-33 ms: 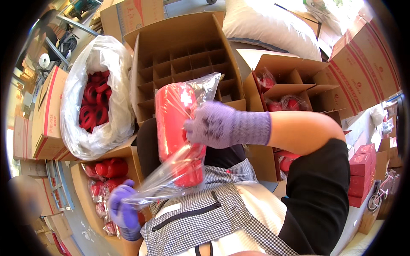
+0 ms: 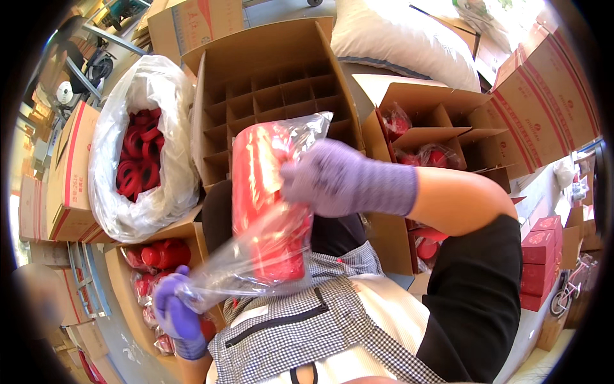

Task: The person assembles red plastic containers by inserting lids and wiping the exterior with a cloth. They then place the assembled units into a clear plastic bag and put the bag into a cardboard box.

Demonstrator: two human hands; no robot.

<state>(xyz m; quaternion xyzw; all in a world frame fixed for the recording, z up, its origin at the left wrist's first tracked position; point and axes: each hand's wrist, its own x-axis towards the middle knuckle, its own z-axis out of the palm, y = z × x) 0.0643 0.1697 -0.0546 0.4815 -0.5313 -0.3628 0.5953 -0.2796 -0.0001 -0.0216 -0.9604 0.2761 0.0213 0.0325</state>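
Red and glossy, the cylinder (image 2: 262, 198) sits half inside a clear plastic bag (image 2: 256, 262), just in front of the divided carton (image 2: 268, 89). My right hand (image 2: 332, 179) clamps its top; my left hand (image 2: 176, 313) pinches the bag's tail. Left of the carton I see a sack of red rings (image 2: 144, 160).

Glossy clear plastic bag (image 2: 256, 269) — matt knit gloves (image 2: 345, 179), matt cardboard box (image 2: 268, 83).
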